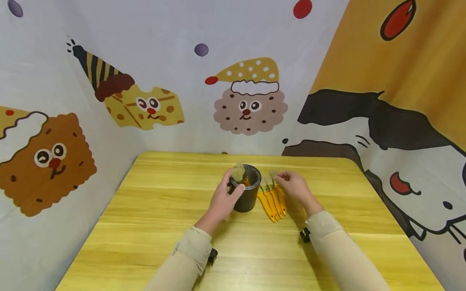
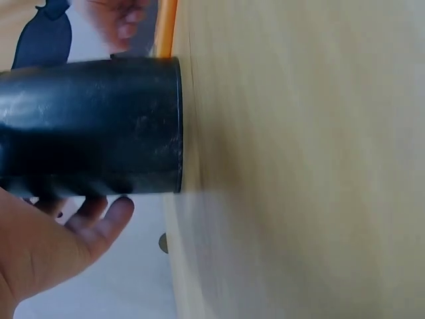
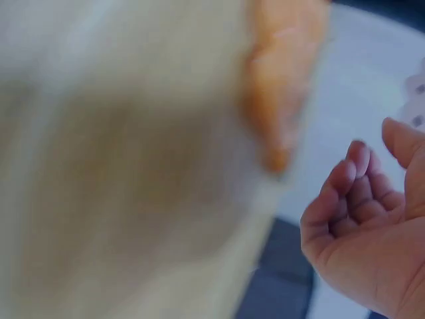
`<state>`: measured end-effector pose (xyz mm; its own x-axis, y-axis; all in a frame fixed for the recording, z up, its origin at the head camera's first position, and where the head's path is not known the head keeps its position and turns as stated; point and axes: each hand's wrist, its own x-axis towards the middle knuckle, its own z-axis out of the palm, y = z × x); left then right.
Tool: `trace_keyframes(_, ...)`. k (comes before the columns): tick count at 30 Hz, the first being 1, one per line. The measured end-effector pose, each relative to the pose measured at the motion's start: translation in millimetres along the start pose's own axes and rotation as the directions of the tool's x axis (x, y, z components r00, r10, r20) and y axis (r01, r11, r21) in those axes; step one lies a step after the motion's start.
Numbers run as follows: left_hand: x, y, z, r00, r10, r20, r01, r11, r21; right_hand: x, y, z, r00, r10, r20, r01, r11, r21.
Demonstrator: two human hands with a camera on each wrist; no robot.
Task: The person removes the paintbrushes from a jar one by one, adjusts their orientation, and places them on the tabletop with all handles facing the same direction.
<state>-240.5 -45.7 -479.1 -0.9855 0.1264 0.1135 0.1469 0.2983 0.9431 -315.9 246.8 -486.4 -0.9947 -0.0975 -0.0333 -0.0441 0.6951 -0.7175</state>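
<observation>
A black cylindrical cup (image 1: 245,200) stands upright on the table, also seen from the side in the left wrist view as a dark cylinder (image 2: 93,126). My left hand (image 1: 223,198) grips the cup near its rim, thumb at the front. A paintbrush with pale bristles (image 1: 238,173) sticks up out of the cup. Several paintbrushes with orange handles (image 1: 271,204) lie side by side to the cup's right. My right hand (image 1: 295,186) is at their bristle ends, its fingers loosely bent. In the right wrist view, that hand (image 3: 372,226) shows a gap between thumb and fingers, beside the blurred orange handles (image 3: 285,80).
The wood-grain table (image 1: 153,234) reaches back to a cloth wall (image 1: 153,48) printed with cartoon figures. Black camera mounts (image 1: 305,234) sit at both wrists, below beige sleeves (image 1: 338,242).
</observation>
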Motion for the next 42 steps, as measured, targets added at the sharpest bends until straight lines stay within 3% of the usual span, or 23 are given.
trace_keyframes(5, 4.1, 0.0, -7.9, 0.999, 0.004, 0.05, -0.004, 1.0, -0.004, -5.5, -42.7, -2.3, 0.983, -0.155, 0.097, 0.15, 0.987, 0.05)
trace_keyframes(8, 6.1, -0.5, -9.7, 0.998, 0.006, 0.066, -0.007, 1.0, 0.009, -8.9, -63.8, -2.1, 0.973, -0.209, 0.095, 0.203, 0.977, 0.067)
trace_keyframes(13, 7.4, 2.7, -12.1, 0.996, 0.004, 0.089, -0.005, 1.0, 0.004, -12.7, -92.3, -2.3, 0.963, -0.268, 0.03, 0.268, 0.963, 0.013)
trace_keyframes(19, 7.8, 4.8, -15.8, 0.994, 0.005, 0.109, -0.005, 1.0, -0.008, -5.3, -120.8, 1.8, 0.926, -0.34, 0.161, 0.358, 0.928, -0.101)
trace_keyframes(23, 8.1, 5.2, -16.2, 0.991, -0.003, 0.13, 0.004, 1.0, -0.005, 1.9, -130.6, 9.0, 0.911, -0.369, 0.186, 0.396, 0.908, -0.135)
trace_keyframes(27, 8.9, 3.9, -14.7, 0.99, -0.026, 0.14, 0.025, 1.0, 0.009, 3.0, -133.5, 14.6, 0.905, -0.4, 0.145, 0.42, 0.894, -0.156)
trace_keyframes(32, 8.0, 4.5, -15.0, 0.991, -0.044, 0.128, 0.04, 0.999, 0.032, -4.1, -137.7, 4.0, 0.945, -0.32, 0.06, 0.323, 0.945, -0.054)
trace_keyframes(34, 7.9, 4.2, -16.0, 0.991, -0.047, 0.122, 0.043, 0.998, 0.041, -8.1, -142.6, -8.0, 0.956, -0.295, 0.009, 0.295, 0.956, 0.015)
trace_keyframes(38, 7.2, 3.0, -17.1, 0.992, -0.061, 0.109, 0.056, 0.997, 0.052, -15.2, -150.3, -39.6, 0.949, -0.294, -0.117, 0.307, 0.944, 0.122)
trace_keyframes(42, 5.7, 2.2, -16.0, 0.991, -0.08, 0.11, 0.074, 0.996, 0.054, -23.1, -147.7, -75.3, 0.945, -0.241, -0.221, 0.3, 0.909, 0.29)
